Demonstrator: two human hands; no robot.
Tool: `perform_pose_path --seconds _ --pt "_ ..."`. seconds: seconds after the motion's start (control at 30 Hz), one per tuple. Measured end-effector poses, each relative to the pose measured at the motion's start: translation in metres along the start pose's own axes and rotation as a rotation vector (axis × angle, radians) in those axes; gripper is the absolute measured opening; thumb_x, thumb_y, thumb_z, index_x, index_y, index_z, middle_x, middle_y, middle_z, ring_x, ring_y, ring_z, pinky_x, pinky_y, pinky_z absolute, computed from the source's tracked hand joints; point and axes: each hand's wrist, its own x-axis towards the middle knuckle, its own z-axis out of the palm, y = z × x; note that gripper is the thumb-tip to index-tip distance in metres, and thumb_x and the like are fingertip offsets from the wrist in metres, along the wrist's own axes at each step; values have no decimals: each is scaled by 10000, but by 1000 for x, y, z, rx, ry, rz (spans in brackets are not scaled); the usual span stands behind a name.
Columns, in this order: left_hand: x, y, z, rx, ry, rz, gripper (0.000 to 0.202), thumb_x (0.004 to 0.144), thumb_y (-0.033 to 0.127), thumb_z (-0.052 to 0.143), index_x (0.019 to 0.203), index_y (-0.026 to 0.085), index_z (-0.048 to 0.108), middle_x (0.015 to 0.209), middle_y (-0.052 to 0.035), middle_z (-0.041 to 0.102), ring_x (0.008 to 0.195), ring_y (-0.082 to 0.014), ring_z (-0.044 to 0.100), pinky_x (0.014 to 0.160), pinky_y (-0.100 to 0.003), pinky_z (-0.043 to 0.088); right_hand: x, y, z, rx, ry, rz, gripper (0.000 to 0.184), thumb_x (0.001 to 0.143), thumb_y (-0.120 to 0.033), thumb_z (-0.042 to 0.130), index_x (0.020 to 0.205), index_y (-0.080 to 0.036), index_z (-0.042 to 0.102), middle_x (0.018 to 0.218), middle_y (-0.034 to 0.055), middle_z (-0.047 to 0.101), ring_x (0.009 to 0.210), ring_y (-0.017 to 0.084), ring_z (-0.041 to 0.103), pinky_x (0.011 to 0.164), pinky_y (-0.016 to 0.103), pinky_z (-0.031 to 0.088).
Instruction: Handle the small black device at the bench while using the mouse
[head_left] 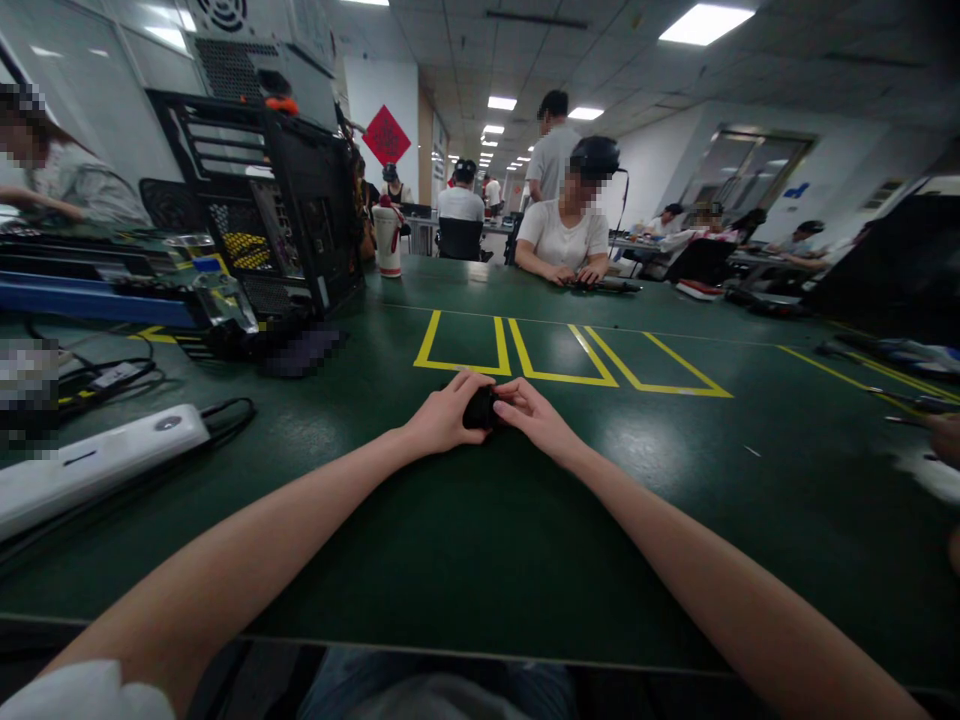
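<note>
Both my hands meet at the middle of the dark green table (480, 520), just in front of the yellow taped boxes (525, 350). My left hand (444, 412) has its fingers curled round a small black object (480, 408). My right hand (529, 410) pinches the same object from the other side. Most of the black object is hidden between the fingers, so I cannot make out what it is. Both forearms rest low over the table.
A white power strip (97, 462) with black cables lies at the left. An open black computer case (292, 200) and blue equipment stand at the back left. A person sits across the table (564, 235), others work farther back. Another person's hand (946, 436) shows at the right edge.
</note>
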Motion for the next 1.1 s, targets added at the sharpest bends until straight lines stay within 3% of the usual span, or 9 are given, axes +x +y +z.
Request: perform_pose_path --seconds 0.17,0.3,0.57,0.77,0.9,1.1 --pt "0 -1 0 13 8 9 581 635 273 646 1134 265 349 1170 -40 420 1015 -232 493 772 -393 482 4 6 0 6 21 -18 227 710 -290 603 888 -211 487 927 13 540 899 149 556 843 363 459" --pt "0 0 1 8 7 12 580 639 273 644 1136 263 345 1162 -41 423 1024 -233 490 778 -397 480 2 5 0 4 35 7 340 687 -260 629 978 -211 459 985 30 532 973 163 540 900 387 430" --pt "-1 -1 0 -8 6 26 583 637 260 646 1136 253 346 1163 -53 420 1033 -242 486 777 -395 478 -2 -2 -1 15 -52 -21 346 652 -180 654 934 -213 456 1023 13 496 971 157 549 885 368 448" --pt "0 -2 1 13 15 32 573 639 272 640 1134 255 351 1167 -52 422 1031 -242 484 782 -404 472 1 0 2 16 34 2 211 705 -273 603 862 -196 484 903 4 531 821 135 580 804 355 482" --pt "1 -2 1 24 12 29 586 636 277 644 1138 258 343 1170 -47 422 1021 -237 488 777 -402 474 4 4 1 -24 70 20 279 700 -281 610 935 -205 479 960 26 536 878 157 570 810 367 476" --pt "-1 -1 0 17 3 32 574 640 267 639 1134 256 347 1155 -45 427 1026 -236 485 775 -391 474 1 0 -4 -48 -44 3 298 688 -229 625 951 -208 485 1022 26 514 963 169 552 881 390 444"
